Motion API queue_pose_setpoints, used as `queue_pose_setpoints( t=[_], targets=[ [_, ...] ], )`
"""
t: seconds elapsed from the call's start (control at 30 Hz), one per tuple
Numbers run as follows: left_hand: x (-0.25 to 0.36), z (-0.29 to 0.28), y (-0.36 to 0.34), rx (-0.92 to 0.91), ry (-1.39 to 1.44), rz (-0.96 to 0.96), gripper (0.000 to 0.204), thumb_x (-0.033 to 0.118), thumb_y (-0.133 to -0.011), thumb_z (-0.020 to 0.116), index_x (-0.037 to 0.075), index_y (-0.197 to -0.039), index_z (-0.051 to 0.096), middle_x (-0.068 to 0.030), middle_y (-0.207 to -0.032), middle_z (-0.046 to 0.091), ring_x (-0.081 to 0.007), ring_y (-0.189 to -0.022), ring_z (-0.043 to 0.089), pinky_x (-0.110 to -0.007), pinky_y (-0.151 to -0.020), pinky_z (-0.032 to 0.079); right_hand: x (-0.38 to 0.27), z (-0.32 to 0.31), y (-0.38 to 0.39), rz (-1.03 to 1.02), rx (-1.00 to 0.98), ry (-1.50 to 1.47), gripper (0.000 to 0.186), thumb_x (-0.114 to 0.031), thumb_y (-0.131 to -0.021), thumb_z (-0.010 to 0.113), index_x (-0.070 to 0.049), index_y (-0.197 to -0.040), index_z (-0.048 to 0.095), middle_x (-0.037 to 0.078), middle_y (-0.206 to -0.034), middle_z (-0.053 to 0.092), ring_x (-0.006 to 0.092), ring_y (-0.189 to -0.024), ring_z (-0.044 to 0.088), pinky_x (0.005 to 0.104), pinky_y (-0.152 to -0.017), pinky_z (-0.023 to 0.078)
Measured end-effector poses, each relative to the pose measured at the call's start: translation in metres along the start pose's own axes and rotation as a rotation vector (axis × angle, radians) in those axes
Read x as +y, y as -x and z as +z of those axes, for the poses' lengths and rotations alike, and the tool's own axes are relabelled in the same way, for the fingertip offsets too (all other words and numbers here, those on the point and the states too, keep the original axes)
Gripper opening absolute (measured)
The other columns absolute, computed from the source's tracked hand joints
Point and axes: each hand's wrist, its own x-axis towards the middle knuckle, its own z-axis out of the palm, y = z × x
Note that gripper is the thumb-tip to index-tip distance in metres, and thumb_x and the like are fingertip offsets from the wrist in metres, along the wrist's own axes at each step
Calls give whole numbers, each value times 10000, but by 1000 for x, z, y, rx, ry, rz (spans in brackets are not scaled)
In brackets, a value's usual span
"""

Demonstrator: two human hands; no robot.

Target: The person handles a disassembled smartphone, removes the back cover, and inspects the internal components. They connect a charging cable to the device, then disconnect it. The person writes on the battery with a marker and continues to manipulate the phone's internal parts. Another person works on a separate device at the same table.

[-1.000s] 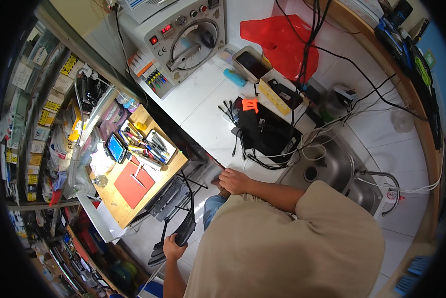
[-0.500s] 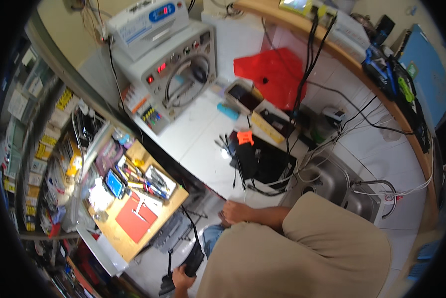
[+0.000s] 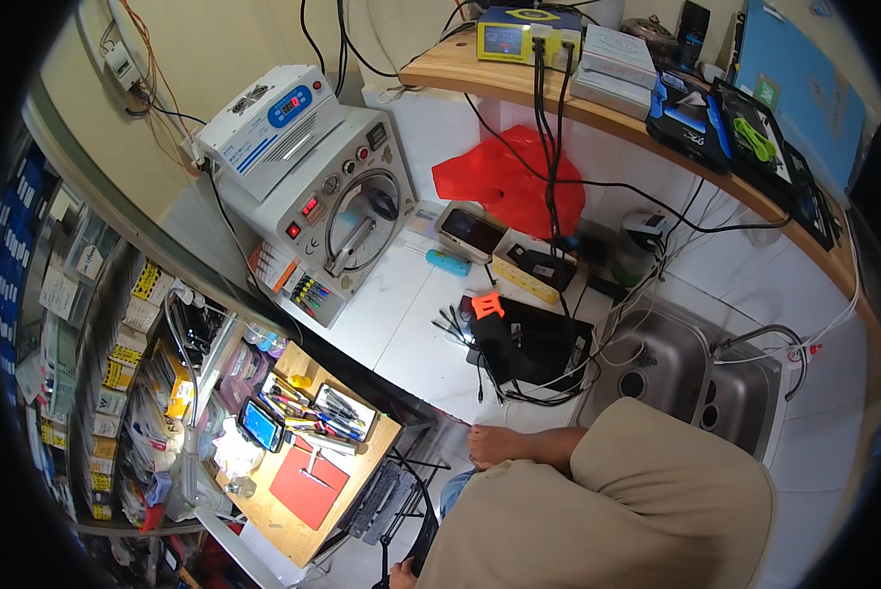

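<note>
Shelf (image 3: 445, 65), worktable (image 3: 367, 461) now lower in view

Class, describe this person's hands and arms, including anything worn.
The right hand is ungloved; its forearm is bare, with no watch showing, below a plain beige sleeve. The left hand, partly in view, shows no glove.

Two sets of fingers (image 3: 476, 449) — two sink basins (image 3: 678, 355), one tap (image 3: 766, 329) — one red bag (image 3: 509, 187).
</note>
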Motion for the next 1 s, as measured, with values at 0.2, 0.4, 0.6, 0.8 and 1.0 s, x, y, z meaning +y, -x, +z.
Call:
queue_pose_setpoints(
  t=[0.2, 0.4, 0.6, 0.8, 1.0],
  targets=[
    [-14, 17, 2, 22, -2, -5, 826, 528, -814, 718, 35, -1440, 505, -263, -1332, 601, -422, -1212, 588, -503, -1016, 472, 0, -2, 3, 5, -6, 12, 261, -319, -857, 614, -143, -664, 620, 9, -741, 556, 177, -809, 539, 331, -789, 385],
    [-16, 21, 5, 26, -7, -5, 835, 531, -816, 716, 26, -1443, 497, -272, -1338, 593, -424, -1220, 581, -506, -1022, 467, 0, -1, 2, 17, -36, -37, 221, -310, -813, 626, -138, -674, 628, 7, -758, 567, 178, -814, 550, 327, -795, 395],
    [-19, 28, 11, 30, 3, -15, 844, 535, -818, 714, 17, -1446, 490, -280, -1344, 585, -426, -1228, 575, -509, -1029, 461, -1, 1, 2, 36, -43, -69, 200, -291, -809, 619, -133, -690, 645, 17, -788, 588, 181, -845, 575, 326, -831, 410],
    [-18, 38, 18, 37, 12, -24, 853, 538, -821, 712, 9, -1448, 482, -288, -1350, 577, -428, -1237, 569, -512, -1035, 455, -3, -6, 1, 40, -51, -23, 200, -276, -818, 611, -129, -690, 656, 23, -778, 590, 185, -845, 577, 324, -832, 408],
    [-19, 41, 21, 55, 3, -25, 862, 541, -823, 710, 0, -1451, 475, -297, -1357, 569, -430, -1245, 562, -516, -1042, 450, -2, -10, 1, 29, -26, -45, 206, -274, -822, 610, -128, -685, 657, 19, -776, 588, 184, -842, 575, 328, -834, 404]
  ],
)
